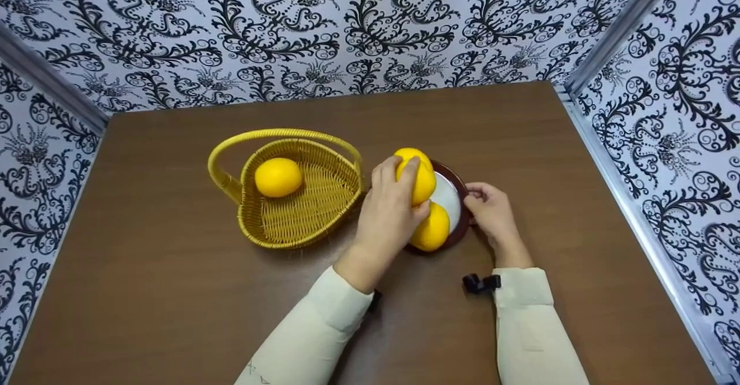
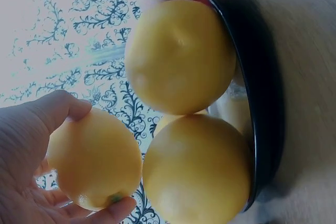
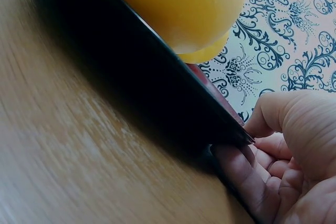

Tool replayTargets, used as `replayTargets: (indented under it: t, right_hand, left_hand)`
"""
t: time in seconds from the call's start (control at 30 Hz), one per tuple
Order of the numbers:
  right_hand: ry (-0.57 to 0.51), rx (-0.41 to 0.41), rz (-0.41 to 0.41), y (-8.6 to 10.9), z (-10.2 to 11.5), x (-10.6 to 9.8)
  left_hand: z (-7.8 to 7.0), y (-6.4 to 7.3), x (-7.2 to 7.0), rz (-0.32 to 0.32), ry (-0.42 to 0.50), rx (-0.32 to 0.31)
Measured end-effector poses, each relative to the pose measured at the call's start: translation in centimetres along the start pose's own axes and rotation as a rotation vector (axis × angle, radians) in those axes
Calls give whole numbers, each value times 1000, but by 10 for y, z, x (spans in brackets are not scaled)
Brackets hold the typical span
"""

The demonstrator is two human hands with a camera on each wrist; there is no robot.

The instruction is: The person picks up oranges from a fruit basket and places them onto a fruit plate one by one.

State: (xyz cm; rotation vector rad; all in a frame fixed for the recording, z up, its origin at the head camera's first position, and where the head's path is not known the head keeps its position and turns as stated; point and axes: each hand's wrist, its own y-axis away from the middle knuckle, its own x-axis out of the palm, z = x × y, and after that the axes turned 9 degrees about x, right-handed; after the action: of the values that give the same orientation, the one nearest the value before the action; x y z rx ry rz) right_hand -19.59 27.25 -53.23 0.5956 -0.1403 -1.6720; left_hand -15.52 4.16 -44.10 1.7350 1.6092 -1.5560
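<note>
My left hand (image 1: 387,203) grips an orange (image 2: 94,158) over a round dark-red pan (image 1: 459,184) with a pale inside. Thumb and fingertips curl round the fruit, and a green stem spot shows on it in the left wrist view. Inside the pan sit more oranges; one (image 1: 432,229) is at the near side, another (image 2: 181,56) shows in the left wrist view, and the others are partly hidden. On the pan's right side, my right hand (image 1: 491,208) pinches its edge at the handle (image 3: 233,169), with thumb above and curled fingers below.
Left of the pan stands a yellow wicker basket (image 1: 248,226) with a tall arched handle and a single orange (image 1: 278,177) inside. Both vessels rest on a brown wooden table (image 1: 173,304). Patterned panels (image 1: 277,32) border the table at the back and sides.
</note>
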Motion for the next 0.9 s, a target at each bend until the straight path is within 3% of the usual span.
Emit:
replayTargets:
  t: [0.57,0.9]
  right_hand:
    - [32,26,-5,-3,-2,-1]
    - [9,23,18,-3,-1,-1]
  left_hand:
    - [-7,-15,17,53,2,12]
    - [-10,-22,28,136,-15,-11]
